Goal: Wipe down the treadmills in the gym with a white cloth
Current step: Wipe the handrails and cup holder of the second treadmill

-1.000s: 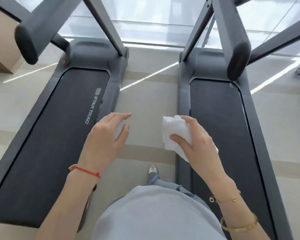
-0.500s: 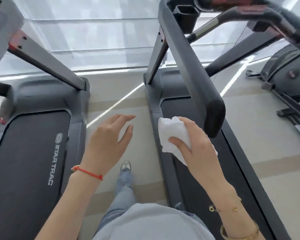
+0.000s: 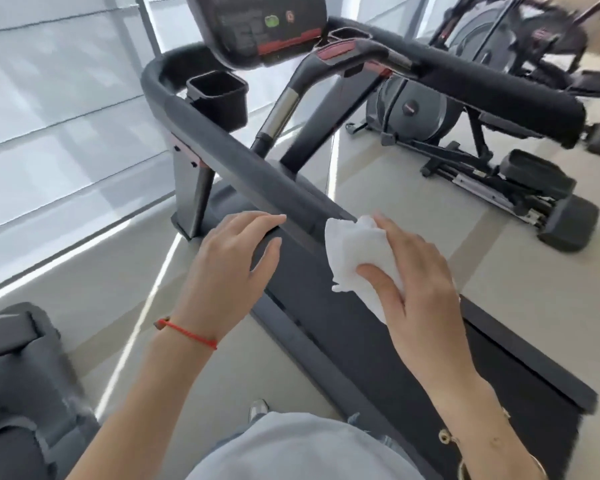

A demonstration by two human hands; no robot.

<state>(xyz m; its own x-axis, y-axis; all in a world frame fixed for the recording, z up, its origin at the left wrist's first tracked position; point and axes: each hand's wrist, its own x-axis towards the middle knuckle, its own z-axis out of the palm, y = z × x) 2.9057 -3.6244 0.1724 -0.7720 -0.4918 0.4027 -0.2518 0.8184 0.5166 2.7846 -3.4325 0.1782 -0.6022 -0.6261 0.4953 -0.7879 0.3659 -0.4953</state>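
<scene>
A dark grey treadmill fills the middle and right of the head view, its belt running toward me and its console at the top. My right hand grips a crumpled white cloth, whose top touches the near end of the treadmill's left handrail. My left hand hovers with relaxed, straight fingers just left of that handrail end, holding nothing.
A second treadmill's corner shows at the lower left. An elliptical machine stands on the floor to the right. A black cup holder sits below the console. Window blinds line the left wall.
The view has swung up and right from the two belts to the right treadmill's console and handrail. Both hands have risen toward the left handrail's end, the cloth still in my right hand.
</scene>
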